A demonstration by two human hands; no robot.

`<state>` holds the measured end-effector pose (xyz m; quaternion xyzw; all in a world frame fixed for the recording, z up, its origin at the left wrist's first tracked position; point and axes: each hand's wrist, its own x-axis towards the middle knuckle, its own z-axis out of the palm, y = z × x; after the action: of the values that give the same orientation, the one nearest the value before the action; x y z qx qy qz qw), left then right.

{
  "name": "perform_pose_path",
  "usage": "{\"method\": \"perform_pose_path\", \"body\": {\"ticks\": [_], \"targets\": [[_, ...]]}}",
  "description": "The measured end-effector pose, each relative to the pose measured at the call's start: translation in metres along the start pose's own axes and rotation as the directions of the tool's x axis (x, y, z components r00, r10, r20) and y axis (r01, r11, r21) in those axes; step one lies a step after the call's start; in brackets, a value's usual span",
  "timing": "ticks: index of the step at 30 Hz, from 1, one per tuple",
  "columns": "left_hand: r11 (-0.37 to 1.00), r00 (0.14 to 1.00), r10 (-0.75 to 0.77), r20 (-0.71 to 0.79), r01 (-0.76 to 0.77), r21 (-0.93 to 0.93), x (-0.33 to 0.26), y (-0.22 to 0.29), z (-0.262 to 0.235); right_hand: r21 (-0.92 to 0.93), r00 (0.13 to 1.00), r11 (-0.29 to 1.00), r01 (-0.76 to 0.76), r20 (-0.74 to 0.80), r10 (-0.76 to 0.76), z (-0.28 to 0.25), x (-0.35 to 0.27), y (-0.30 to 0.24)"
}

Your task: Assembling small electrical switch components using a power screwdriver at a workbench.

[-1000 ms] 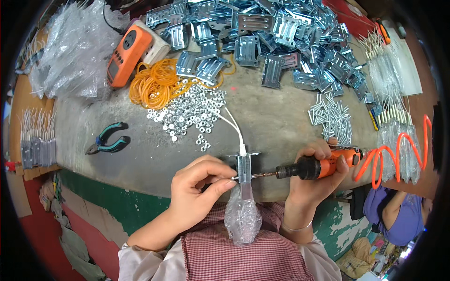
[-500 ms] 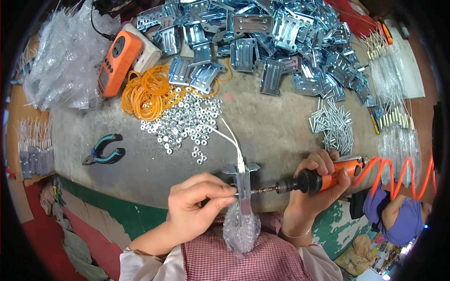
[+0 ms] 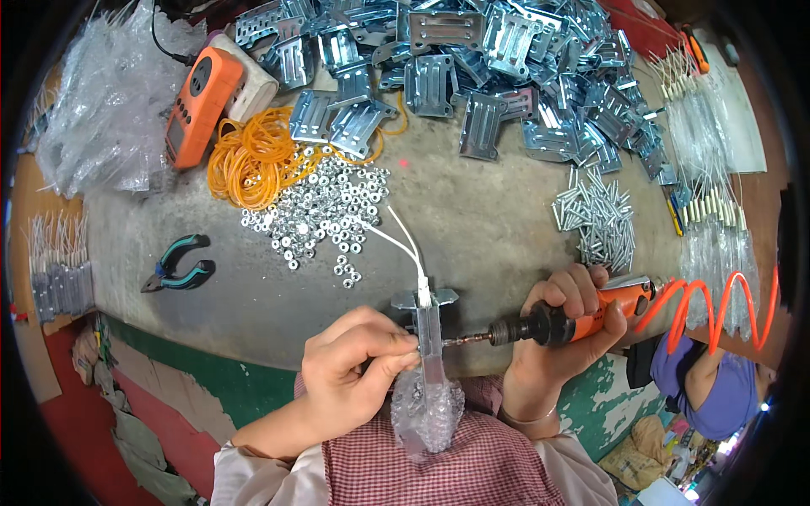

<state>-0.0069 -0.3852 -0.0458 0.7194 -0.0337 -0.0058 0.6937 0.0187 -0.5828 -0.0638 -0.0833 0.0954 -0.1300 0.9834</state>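
Observation:
My right hand [image 3: 548,358] grips an orange air screwdriver [image 3: 592,323], its thumb and fingers wrapped round the body. The copper-coloured bit [image 3: 467,341] points left and meets the right side of a narrow metal part [image 3: 430,333] that stands upright. Two white wires [image 3: 419,263] rise from the part's top, next to a winged metal bracket [image 3: 445,297]. Clear bubble wrap [image 3: 434,417] covers its lower end, against my checked apron. My left hand [image 3: 346,367] pinches the part's left side opposite the bit; anything small between the fingertips is hidden.
Metal brackets [image 3: 430,84] are heaped at the back, screws [image 3: 603,223] at right. Nuts [image 3: 325,207], orange rubber bands [image 3: 253,160] and pliers [image 3: 179,266] lie at left. A coiled orange hose [image 3: 704,316] trails right. White-wired parts [image 3: 717,244] line the right edge. A person in purple [image 3: 704,388] is beyond.
The view has shifted slightly, so the bench items sit a little further left and up. Both hands keep their hold; the bit stays against the metal part.

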Motion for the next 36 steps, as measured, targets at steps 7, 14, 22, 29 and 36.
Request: {"method": "perform_pose_path", "body": {"ticks": [7, 14, 22, 29, 36], "targets": [[0.997, 0.997, -0.054, 0.05, 0.051, 0.066, -0.003, 0.005, -0.003, 0.06, 1.0, 0.998, 0.015, -0.011, -0.014, 0.007, -0.003, 0.0], [0.958, 0.961, -0.253, 0.112, 0.265, -0.108, -0.012, 0.007, -0.002, -0.165, 1.0, 0.986, 0.012, 0.007, -0.011, 0.017, -0.005, -0.007], [0.911, 0.904, -0.392, 0.168, 0.407, -0.068, -0.013, 0.012, -0.007, -0.433, 0.984, 0.901, 0.037, -0.143, -0.109, 0.015, -0.01, -0.01], [0.926, 0.913, -0.373, 0.163, 0.379, -0.004, -0.012, 0.011, -0.009, -0.421, 0.98, 0.907, 0.017, -0.173, -0.098, 0.019, -0.012, -0.002], [0.941, 0.924, -0.335, 0.184, 0.339, 0.008, -0.012, 0.011, -0.01, -0.419, 0.975, 0.907, -0.045, -0.215, -0.051, 0.019, -0.01, -0.005]]}}
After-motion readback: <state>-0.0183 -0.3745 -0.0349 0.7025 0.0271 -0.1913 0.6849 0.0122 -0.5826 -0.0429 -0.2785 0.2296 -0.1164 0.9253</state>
